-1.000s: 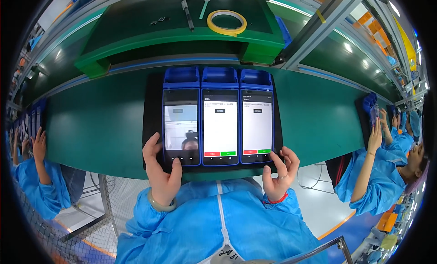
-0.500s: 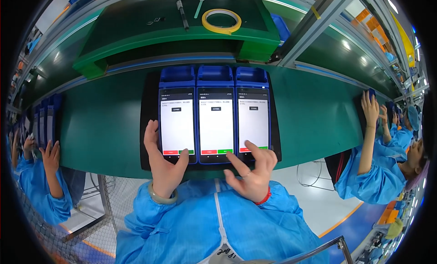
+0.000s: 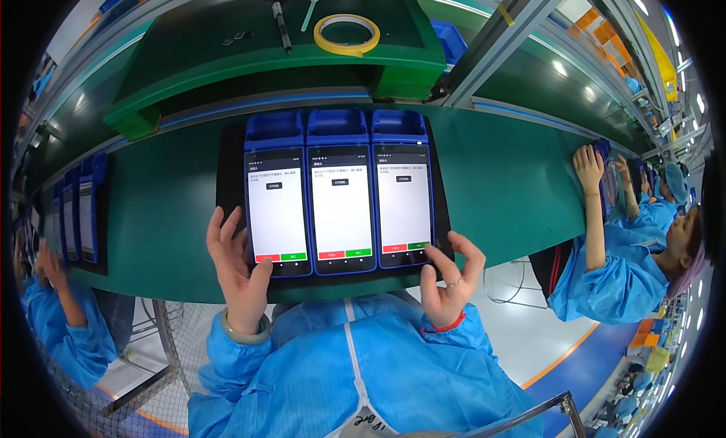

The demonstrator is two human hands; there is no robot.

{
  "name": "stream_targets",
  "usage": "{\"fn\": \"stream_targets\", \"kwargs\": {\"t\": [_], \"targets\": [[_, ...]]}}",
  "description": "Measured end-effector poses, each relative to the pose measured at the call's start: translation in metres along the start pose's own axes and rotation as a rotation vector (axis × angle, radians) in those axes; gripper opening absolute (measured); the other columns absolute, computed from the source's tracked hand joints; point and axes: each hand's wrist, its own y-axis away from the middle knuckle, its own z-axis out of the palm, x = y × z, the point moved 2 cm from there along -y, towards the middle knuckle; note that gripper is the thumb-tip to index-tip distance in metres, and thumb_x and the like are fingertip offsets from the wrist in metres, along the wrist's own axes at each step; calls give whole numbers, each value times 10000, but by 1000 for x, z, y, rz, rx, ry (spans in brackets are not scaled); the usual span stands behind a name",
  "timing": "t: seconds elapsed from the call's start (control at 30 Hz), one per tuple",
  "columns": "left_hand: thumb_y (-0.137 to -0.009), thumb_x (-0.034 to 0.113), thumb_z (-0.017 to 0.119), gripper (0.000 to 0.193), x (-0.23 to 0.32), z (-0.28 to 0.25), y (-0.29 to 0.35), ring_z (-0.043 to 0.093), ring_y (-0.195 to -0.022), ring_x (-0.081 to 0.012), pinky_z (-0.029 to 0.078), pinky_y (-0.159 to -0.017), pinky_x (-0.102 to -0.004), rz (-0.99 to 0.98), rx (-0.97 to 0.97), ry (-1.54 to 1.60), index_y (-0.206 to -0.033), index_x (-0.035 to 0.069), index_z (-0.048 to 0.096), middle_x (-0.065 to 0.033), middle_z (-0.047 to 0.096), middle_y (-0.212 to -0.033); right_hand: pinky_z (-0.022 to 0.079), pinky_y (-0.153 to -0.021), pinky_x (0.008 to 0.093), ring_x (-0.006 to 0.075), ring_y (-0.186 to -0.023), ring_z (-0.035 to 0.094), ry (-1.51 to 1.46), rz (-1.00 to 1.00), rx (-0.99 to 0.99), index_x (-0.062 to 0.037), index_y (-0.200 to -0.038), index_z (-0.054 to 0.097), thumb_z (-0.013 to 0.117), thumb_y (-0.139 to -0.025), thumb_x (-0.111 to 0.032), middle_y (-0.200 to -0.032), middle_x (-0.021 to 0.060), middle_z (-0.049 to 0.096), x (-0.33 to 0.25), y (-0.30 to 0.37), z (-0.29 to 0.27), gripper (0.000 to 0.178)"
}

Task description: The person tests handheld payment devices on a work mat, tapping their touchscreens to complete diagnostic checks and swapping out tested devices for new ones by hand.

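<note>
Green worktop (image 3: 499, 196) runs across the head view, bending toward the rim, with a raised green shelf (image 3: 189, 79) behind it bearing a yellow tape roll (image 3: 352, 50), a pen (image 3: 282, 30) and a pale green stick (image 3: 310, 13).

Near the front edge, a dark pad (image 3: 231, 166) carries three blue handheld terminals, screens up: the left terminal (image 3: 277, 215), the middle terminal (image 3: 342, 215) and the right terminal (image 3: 403, 211). Their long axes run away from the person, roughly parallel, with the blue housings at the far end and the red and green buttons nearest the body. Only thin seams part them.

The left hand (image 3: 240, 279) has a loose, wide grip holding nothing, thumb over the left terminal's lower edge, fingers by the pad's side. The right hand (image 3: 448, 287) is likewise loosely spread, a fingertip at the right terminal's lower right corner (whether either presses, I cannot tell).

Worktop surface extends either side of the pad, toward more blue devices (image 3: 83, 204) at left and a co-worker (image 3: 605, 264) at right. A second co-worker's hands at far left are blurred; the small dark bits (image 3: 236, 37) on the shelf are hard to make out.
</note>
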Motion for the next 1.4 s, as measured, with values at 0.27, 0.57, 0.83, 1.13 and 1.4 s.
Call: {"fn": "stream_targets", "kwargs": {"t": [0.27, 0.57, 0.83, 1.13, 1.4], "targets": [[-647, -42, 413, 795, 3, -3, -5, 477, -1138, -294, 417, -940, -347, -96, 40, 164, -1395, 74, 171, -240, 319, -1337, 430, -838, 339, 268, -987, 501, -122, 154, 82, 1, -1038, 607, 594, -748, -2, -1121, 155, 492, 22, -7, 2, 290], [-661, -93, 425, 793, 2, -9, -6, 447, -1168, -301, 426, -941, -379, -118, -25, 211, -1385, 87, 155, -237, 289, -1334, 437, -836, 332, 275, -964, 535, -165, 154, 111, 14, -1070, 569, 550, -789, -7, -1084, 158, 520, 31, -1, 11, 282], [-645, -80, 417, 780, -1, -10, -6, 414, -1208, -326, 380, -979, -405, -119, -75, 202, -1374, 82, 192, -252, 330, -1327, 438, -829, 330, 276, -958, 536, -168, 144, 122, 14, -1060, 569, 545, -791, -6, -1079, 161, 522, 31, 0, 11, 271], [-586, -55, 377, 806, 3, -11, -8, 420, -1205, -319, 346, -1001, -381, -161, -73, 236, -1371, 42, 222, -264, 380, -1303, 455, -787, 331, 270, -926, 523, -177, 5, 56, -22, -944, 647, 568, -718, 24, -1056, 159, 508, 23, 3, 4, 244], [-583, -31, 381, 811, 3, -14, -11, 419, -1206, -320, 348, -1000, -372, -190, -81, 250, -1375, 35, 219, -267, 394, -1295, 401, -800, 399, 294, -908, 486, -36, -202, -44, -107, -893, 676, 650, -607, -95, -1032, 142, 529, 3, -3, 7, 287]]}}
